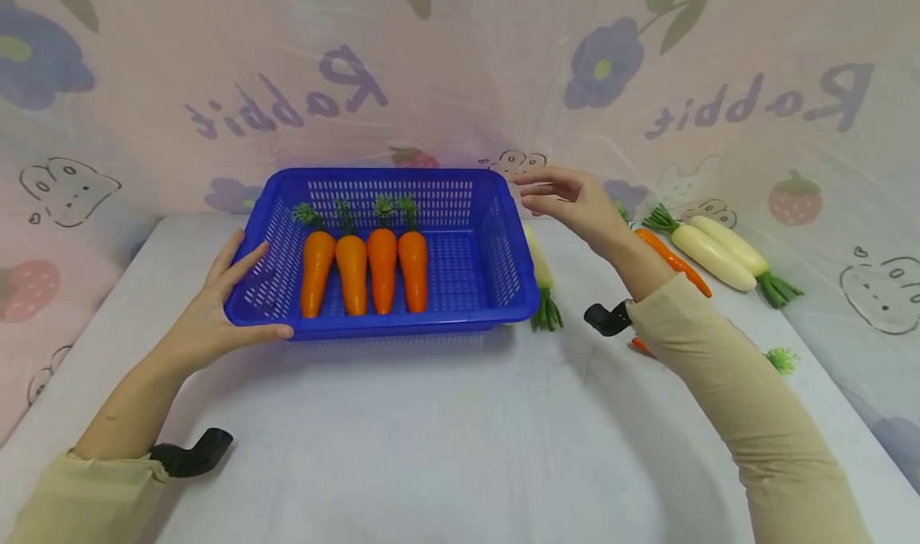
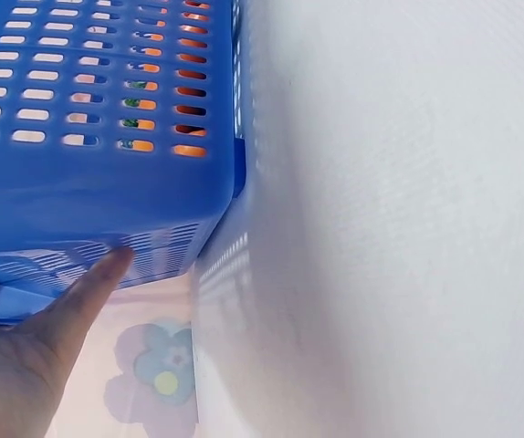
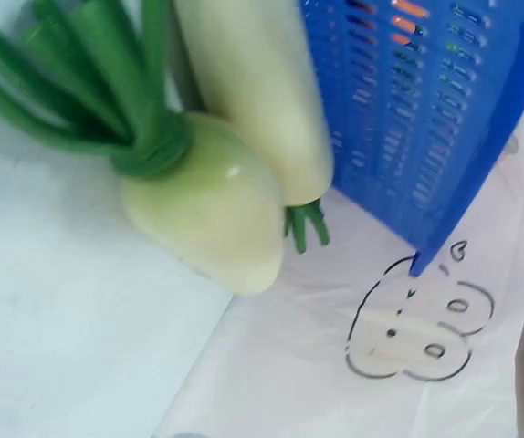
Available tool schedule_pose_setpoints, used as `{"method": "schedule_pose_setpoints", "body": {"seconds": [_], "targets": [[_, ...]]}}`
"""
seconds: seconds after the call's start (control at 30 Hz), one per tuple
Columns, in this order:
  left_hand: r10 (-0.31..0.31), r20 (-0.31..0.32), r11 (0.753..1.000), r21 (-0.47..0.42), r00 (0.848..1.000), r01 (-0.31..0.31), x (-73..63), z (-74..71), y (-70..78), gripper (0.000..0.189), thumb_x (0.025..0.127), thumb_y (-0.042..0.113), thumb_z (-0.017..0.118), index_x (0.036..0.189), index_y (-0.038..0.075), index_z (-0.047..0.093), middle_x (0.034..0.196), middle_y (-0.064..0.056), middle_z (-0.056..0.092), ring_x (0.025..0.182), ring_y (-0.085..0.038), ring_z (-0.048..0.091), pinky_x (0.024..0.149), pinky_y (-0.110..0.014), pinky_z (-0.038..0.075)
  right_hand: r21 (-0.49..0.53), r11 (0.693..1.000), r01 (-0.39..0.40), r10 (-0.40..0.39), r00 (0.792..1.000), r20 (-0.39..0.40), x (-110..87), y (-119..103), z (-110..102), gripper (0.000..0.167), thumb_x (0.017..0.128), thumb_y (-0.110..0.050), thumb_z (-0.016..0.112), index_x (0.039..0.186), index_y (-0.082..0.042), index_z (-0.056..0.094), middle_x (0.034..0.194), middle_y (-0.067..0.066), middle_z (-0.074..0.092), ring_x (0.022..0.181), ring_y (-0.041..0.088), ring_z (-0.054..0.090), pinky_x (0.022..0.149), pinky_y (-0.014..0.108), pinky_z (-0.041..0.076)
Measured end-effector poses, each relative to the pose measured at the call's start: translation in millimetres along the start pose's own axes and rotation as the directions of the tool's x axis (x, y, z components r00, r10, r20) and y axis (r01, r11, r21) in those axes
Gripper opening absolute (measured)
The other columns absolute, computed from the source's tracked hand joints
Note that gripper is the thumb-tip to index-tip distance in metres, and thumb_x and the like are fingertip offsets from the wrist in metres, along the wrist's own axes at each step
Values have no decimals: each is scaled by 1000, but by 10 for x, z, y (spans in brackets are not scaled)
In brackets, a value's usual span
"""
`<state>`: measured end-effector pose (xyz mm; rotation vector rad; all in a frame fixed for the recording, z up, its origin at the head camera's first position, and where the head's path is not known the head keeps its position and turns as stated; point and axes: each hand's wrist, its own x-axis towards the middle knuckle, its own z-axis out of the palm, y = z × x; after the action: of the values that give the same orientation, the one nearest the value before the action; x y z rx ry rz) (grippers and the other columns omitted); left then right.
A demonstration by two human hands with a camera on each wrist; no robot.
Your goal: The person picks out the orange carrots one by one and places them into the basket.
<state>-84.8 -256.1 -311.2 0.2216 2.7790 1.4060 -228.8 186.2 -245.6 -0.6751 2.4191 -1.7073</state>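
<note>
A blue plastic basket (image 1: 446, 319) stands on the table with several orange carrots (image 1: 382, 271) lying side by side inside, green tops toward the back. My left hand (image 1: 204, 320) is at its left end. The fingers are spread along that end and the thumb lies by the front rim. In the left wrist view a straight finger (image 2: 98, 283) touches the slotted side of the basket. My right hand (image 1: 575, 204) hovers beside the back right corner, apart from the rim, fingers loosely bent and holding nothing. Two white radishes (image 3: 212, 205) lie against the basket's right side.
Farther right, two more white radishes (image 1: 711, 252) lie near an orange carrot (image 1: 672, 260). Part of another orange carrot (image 1: 641, 346) shows beside the right sleeve, which hides the rest. A printed curtain (image 1: 460, 65) hangs behind the white table (image 1: 431, 432).
</note>
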Motion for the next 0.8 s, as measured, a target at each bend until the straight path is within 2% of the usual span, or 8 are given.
{"method": "schedule_pose_setpoints", "body": {"seconds": [0.3, 0.5, 0.6, 0.8], "targets": [[9, -8, 1000, 14, 1000, -9, -10, 0, -4, 105, 74, 20, 81, 155, 22, 14, 161, 6, -18, 145, -43, -14, 98, -82, -1, -75, 994, -85, 82, 995, -52, -44, 156, -232, 32, 92, -21, 64, 123, -15, 65, 112, -9, 66, 101, 4, 63, 92, 21, 51], [8, -11, 1000, 11, 1000, -8, -10, -3, 17, 105, 75, 20, 81, 155, 22, 14, 161, 6, -18, 145, -44, -14, 99, -82, -1, -125, 976, -179, 167, 981, -99, -114, 203, -389, 39, 91, -30, 66, 127, -16, 62, 117, -9, 64, 105, 3, 59, 107, 39, 42], [11, -10, 1000, 10, 1000, -11, -7, 2, 15, 105, 75, 20, 81, 156, 21, 13, 161, 5, -19, 145, -44, -15, 99, -82, -2, -136, 967, -217, 200, 972, -127, -148, 247, -463, 41, 90, -33, 66, 129, -18, 61, 118, -9, 64, 106, 3, 58, 109, 43, 38], [2, 2, 1000, 5, 1000, -2, -2, 12, -5, 106, 74, 19, 81, 156, 21, 13, 160, 6, -19, 145, -43, -15, 99, -82, -2, -152, 962, -228, 205, 967, -152, -213, 385, -589, 43, 91, -30, 66, 130, -14, 60, 115, -14, 62, 102, 1, 58, 100, 30, 42]]}}
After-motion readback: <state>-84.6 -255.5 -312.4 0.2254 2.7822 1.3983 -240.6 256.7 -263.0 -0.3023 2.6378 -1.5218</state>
